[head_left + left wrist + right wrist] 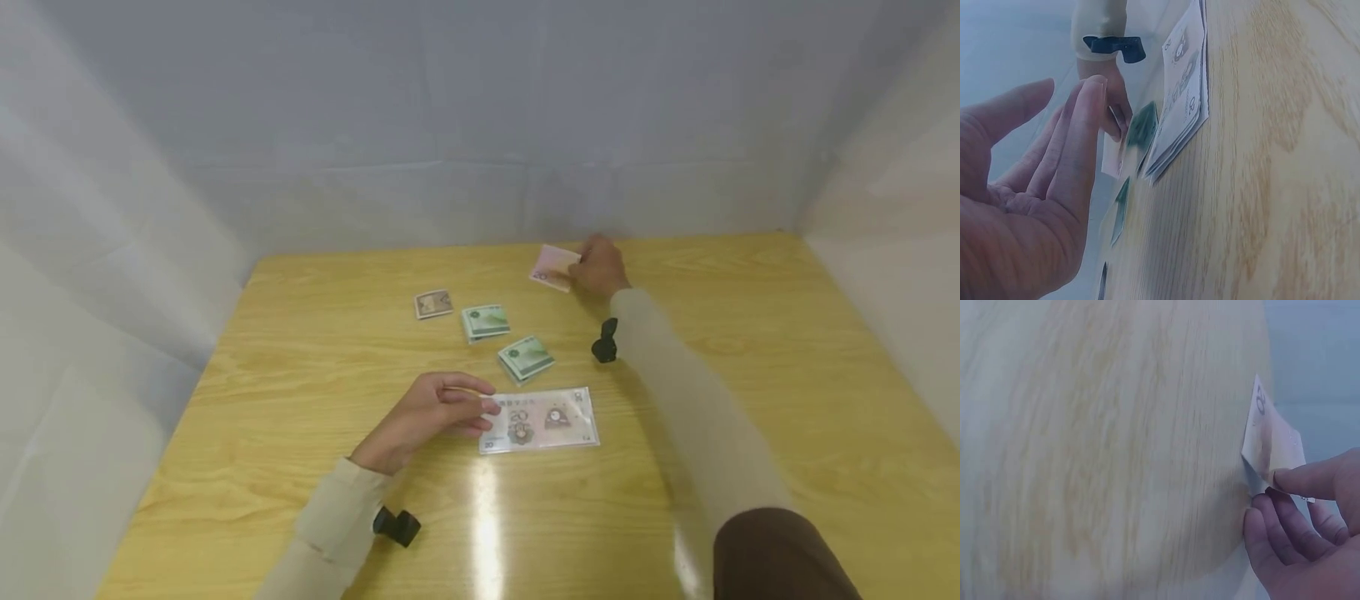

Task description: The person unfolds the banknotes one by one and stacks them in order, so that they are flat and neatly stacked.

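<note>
Holding my left hand (427, 414) open, fingers loosely extended and gripping nothing, I have it at the left end of the flat notes; whether the fingertips touch the paper I cannot quite tell. Beyond it, toward the back of the wooden table (300, 375), lies a small brown note (433, 304), folded. To its right sits one green note (486, 322), then nearer me a second green note (527, 358), both folded too, each apart from the other. By my judgement those three are done. In front of them a stack of twenties (558, 421) lies flat and unfolded, several thick, so that part looks left to do. Farthest right, near the table's back edge, my right hand (600, 268) pinches a pinkish twenty (552, 265) between thumb and fingers; it looks folded and, I judge, not yet released. I see no container; the other notes rest directly on the wood.
</note>
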The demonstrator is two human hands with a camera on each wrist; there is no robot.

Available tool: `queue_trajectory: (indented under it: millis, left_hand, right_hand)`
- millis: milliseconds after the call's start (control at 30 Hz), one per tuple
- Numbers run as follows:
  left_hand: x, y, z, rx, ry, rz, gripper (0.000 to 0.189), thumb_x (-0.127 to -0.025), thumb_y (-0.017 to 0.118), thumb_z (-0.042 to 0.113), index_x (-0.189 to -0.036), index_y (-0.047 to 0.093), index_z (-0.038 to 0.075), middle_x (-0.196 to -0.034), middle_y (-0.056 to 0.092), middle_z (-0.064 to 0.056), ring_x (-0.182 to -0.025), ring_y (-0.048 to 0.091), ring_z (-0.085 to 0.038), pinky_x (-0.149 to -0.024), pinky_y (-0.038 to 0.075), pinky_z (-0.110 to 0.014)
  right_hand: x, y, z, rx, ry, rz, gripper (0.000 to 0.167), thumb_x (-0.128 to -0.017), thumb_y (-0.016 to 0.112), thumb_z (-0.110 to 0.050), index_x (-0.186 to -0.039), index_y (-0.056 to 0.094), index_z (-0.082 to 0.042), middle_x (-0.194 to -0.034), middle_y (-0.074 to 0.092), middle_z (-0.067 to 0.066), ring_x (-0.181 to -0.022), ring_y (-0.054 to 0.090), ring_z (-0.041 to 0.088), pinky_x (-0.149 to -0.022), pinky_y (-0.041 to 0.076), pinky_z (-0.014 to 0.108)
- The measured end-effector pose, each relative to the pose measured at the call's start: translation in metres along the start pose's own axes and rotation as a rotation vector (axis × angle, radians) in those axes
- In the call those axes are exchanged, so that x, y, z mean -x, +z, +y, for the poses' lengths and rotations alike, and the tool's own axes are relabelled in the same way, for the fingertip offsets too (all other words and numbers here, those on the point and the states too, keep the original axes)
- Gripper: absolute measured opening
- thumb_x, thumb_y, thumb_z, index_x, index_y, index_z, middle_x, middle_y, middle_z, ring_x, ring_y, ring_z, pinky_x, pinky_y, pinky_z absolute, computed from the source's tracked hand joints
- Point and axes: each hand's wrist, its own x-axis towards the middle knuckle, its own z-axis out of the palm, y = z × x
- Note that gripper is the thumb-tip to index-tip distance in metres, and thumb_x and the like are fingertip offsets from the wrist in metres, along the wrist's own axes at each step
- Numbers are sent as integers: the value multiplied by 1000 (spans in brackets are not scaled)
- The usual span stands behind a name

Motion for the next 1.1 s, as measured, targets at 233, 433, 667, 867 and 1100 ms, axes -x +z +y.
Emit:
queue_trajectory:
  millis: [233,433,667,867,1100]
  left_hand:
    - [-1,0,1,-5,3,-8,38,-96,68,8,-129,59,-8,-114,72,-20,-94,73,-27,-91,62,-43]
    - [-2,0,2,7,4,-5,39,-96,68,8,-129,58,-9,-114,71,-22,-94,73,-27,-92,61,-43]
    - [-2,1,2,26,17,8,36,-96,68,6,-127,59,-9,-114,71,-21,-97,73,-27,-95,59,-44]
    - [-4,3,3,64,36,42,32,-95,68,3,-125,61,-8,-117,70,-22,-105,71,-28,-97,59,-40]
    - [-7,4,4,86,83,110,34,-96,67,2,-127,60,-9,-122,67,-26,-114,67,-33,-101,56,-40]
  right_hand:
    - [16,-16,0,-87,9,-15,25,-84,54,2,-109,51,6,-107,61,25,-102,58,38,-88,54,46]
    - [33,-30,-4,-167,-5,-62,26,-93,53,0,-117,49,6,-114,62,28,-99,66,37,-79,60,37]
    - [56,-38,-24,-288,7,-94,25,-95,57,1,-118,48,7,-112,58,24,-76,68,23,-80,64,44]
    - [83,-41,-41,-312,-41,-153,27,-95,60,4,-119,48,7,-111,58,24,-89,66,32,-84,63,51]
    - [114,-41,-55,-391,-62,-231,23,-96,62,7,-115,50,7,-105,59,24,-82,68,31,-83,63,51]
